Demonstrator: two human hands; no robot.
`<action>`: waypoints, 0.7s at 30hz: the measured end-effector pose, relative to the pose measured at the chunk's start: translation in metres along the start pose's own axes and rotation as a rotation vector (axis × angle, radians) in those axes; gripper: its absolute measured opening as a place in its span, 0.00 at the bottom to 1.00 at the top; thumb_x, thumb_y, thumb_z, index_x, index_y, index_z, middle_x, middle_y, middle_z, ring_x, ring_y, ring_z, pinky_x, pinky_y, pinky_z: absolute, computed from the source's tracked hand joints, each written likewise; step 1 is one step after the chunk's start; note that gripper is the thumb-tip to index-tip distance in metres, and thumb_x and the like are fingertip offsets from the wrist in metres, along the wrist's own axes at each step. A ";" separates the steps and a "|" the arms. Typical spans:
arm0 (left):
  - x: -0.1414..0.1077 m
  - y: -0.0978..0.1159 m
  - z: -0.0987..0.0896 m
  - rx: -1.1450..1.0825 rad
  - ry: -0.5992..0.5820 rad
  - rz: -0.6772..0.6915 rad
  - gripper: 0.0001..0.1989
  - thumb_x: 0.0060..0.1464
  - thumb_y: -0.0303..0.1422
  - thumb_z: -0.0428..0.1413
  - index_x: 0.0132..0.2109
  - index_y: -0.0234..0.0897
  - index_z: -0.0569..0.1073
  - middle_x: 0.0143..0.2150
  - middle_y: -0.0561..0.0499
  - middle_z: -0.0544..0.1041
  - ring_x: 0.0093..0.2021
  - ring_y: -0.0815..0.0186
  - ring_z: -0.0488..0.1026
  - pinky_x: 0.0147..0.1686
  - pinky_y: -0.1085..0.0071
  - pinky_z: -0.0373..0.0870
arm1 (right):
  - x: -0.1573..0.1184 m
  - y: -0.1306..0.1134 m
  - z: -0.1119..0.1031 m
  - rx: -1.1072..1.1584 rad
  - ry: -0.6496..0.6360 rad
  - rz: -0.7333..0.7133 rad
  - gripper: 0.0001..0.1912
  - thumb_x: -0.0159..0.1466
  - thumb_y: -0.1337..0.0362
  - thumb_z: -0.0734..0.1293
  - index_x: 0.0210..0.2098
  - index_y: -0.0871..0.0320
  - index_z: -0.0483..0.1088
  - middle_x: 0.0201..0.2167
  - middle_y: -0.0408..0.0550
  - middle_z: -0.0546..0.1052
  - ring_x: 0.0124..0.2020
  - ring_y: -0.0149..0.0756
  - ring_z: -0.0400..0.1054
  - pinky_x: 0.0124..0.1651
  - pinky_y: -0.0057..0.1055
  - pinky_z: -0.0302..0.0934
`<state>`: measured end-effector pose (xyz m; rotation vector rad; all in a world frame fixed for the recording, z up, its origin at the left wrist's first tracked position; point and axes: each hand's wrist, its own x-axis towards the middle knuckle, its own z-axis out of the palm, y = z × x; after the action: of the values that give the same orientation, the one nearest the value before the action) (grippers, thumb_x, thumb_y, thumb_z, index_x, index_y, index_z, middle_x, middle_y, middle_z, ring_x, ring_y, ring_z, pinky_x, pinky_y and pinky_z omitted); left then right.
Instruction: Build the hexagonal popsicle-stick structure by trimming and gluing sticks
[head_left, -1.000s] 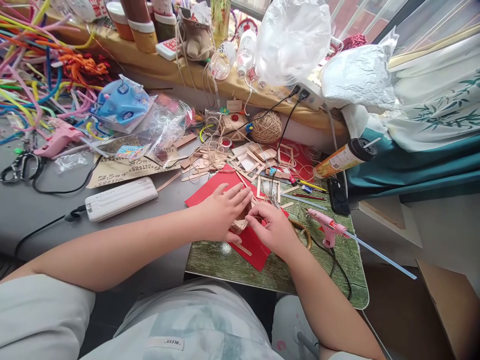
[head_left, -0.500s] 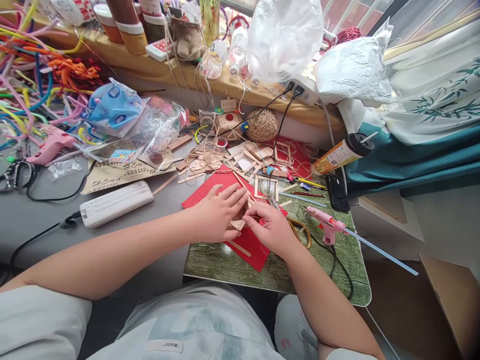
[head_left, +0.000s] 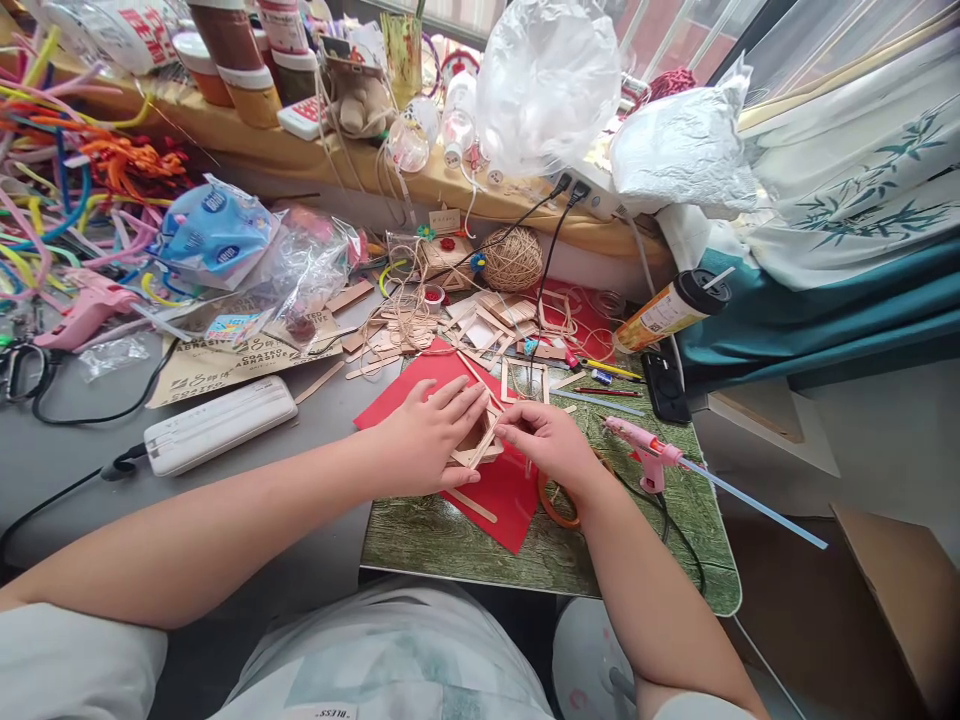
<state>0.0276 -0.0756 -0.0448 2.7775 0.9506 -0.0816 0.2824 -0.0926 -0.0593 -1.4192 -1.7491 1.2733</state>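
My left hand (head_left: 435, 440) lies spread over a small structure of wooden craft sticks (head_left: 478, 455), pressing its left side; the palm hides part of it. My right hand (head_left: 546, 440) is closed in a pinch at the upper end of a craft stick (head_left: 484, 443) that slants across the structure's right side. Beneath both is a sheet of red paper (head_left: 517, 515), with a loose stick (head_left: 471, 505) near its lower edge. Scissors (head_left: 559, 505) with orange-brown handles stick out from under my right wrist.
A pink glue gun (head_left: 646, 448) with a long glue stick lies on the right of the green board (head_left: 450, 550). Behind are piled sticks (head_left: 409, 330), a twine ball (head_left: 512, 258), a phone (head_left: 665, 388) and a cup (head_left: 671, 310). A white power bank (head_left: 220, 425) lies left.
The view has shifted slightly. My right hand has moved a little along the structure's right side, and a slanting stick now shows there. The scissors handles are more exposed. My left hand stays spread on the structure.
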 end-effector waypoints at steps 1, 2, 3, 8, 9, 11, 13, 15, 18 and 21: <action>0.000 0.000 0.000 -0.004 -0.005 -0.001 0.49 0.69 0.61 0.47 0.81 0.30 0.48 0.83 0.37 0.46 0.83 0.42 0.44 0.74 0.43 0.48 | 0.001 0.000 -0.002 0.035 -0.006 0.024 0.15 0.67 0.51 0.73 0.36 0.57 0.79 0.34 0.46 0.79 0.34 0.35 0.68 0.40 0.33 0.62; 0.000 0.000 -0.001 -0.007 -0.013 -0.002 0.49 0.69 0.61 0.47 0.81 0.30 0.48 0.83 0.37 0.45 0.83 0.42 0.44 0.74 0.43 0.48 | 0.002 -0.001 -0.003 0.068 -0.010 0.046 0.17 0.67 0.49 0.74 0.37 0.58 0.78 0.33 0.46 0.79 0.34 0.35 0.68 0.40 0.33 0.62; 0.000 0.000 -0.002 -0.009 -0.021 -0.004 0.50 0.69 0.60 0.47 0.81 0.30 0.47 0.83 0.37 0.45 0.83 0.42 0.44 0.74 0.43 0.48 | 0.004 -0.002 -0.004 0.100 -0.014 0.067 0.18 0.66 0.48 0.75 0.37 0.58 0.78 0.32 0.46 0.78 0.33 0.35 0.68 0.39 0.33 0.62; 0.000 0.001 -0.004 0.000 -0.017 -0.003 0.49 0.69 0.60 0.48 0.81 0.29 0.48 0.83 0.36 0.48 0.82 0.42 0.47 0.74 0.44 0.50 | 0.014 -0.005 -0.010 0.181 -0.041 0.129 0.22 0.63 0.44 0.76 0.36 0.57 0.74 0.24 0.38 0.71 0.24 0.29 0.59 0.31 0.29 0.55; 0.000 0.001 -0.004 0.005 -0.012 0.000 0.50 0.69 0.60 0.48 0.81 0.29 0.48 0.83 0.36 0.48 0.82 0.42 0.47 0.73 0.44 0.51 | 0.017 -0.004 -0.010 0.183 -0.041 0.118 0.22 0.62 0.44 0.76 0.35 0.57 0.74 0.25 0.38 0.71 0.25 0.29 0.59 0.31 0.29 0.55; 0.000 0.000 -0.003 0.018 -0.002 0.003 0.50 0.69 0.60 0.47 0.81 0.28 0.48 0.83 0.36 0.48 0.82 0.41 0.47 0.73 0.43 0.52 | 0.021 0.001 -0.010 0.188 -0.024 0.085 0.22 0.61 0.45 0.77 0.35 0.58 0.75 0.28 0.40 0.73 0.27 0.29 0.62 0.34 0.30 0.58; 0.000 -0.001 -0.001 0.028 0.012 0.005 0.50 0.69 0.61 0.46 0.81 0.27 0.49 0.83 0.36 0.49 0.82 0.41 0.47 0.73 0.43 0.52 | 0.024 0.007 -0.007 0.221 0.001 0.064 0.21 0.61 0.46 0.78 0.35 0.58 0.76 0.30 0.42 0.76 0.31 0.31 0.66 0.38 0.31 0.61; 0.000 -0.001 0.002 0.035 0.023 0.005 0.50 0.69 0.61 0.46 0.81 0.27 0.49 0.82 0.36 0.50 0.82 0.40 0.47 0.73 0.42 0.52 | 0.024 0.012 -0.005 0.259 0.027 0.056 0.21 0.61 0.46 0.78 0.35 0.58 0.76 0.32 0.43 0.77 0.33 0.33 0.68 0.40 0.32 0.63; -0.001 0.000 0.006 0.049 0.037 0.002 0.50 0.69 0.61 0.46 0.81 0.28 0.48 0.83 0.37 0.49 0.82 0.41 0.46 0.74 0.43 0.50 | 0.022 0.019 -0.002 0.269 0.053 0.059 0.20 0.61 0.46 0.78 0.36 0.57 0.77 0.33 0.44 0.78 0.35 0.35 0.70 0.42 0.33 0.64; -0.002 0.001 0.009 0.065 0.057 -0.004 0.49 0.69 0.60 0.46 0.81 0.31 0.48 0.83 0.39 0.49 0.82 0.41 0.46 0.75 0.44 0.47 | 0.022 0.024 -0.002 0.277 0.071 0.078 0.22 0.58 0.45 0.80 0.35 0.56 0.77 0.30 0.43 0.77 0.32 0.35 0.68 0.39 0.33 0.62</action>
<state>0.0267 -0.0794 -0.0537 2.8517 0.9838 -0.0347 0.2877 -0.0712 -0.0839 -1.3643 -1.4200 1.4251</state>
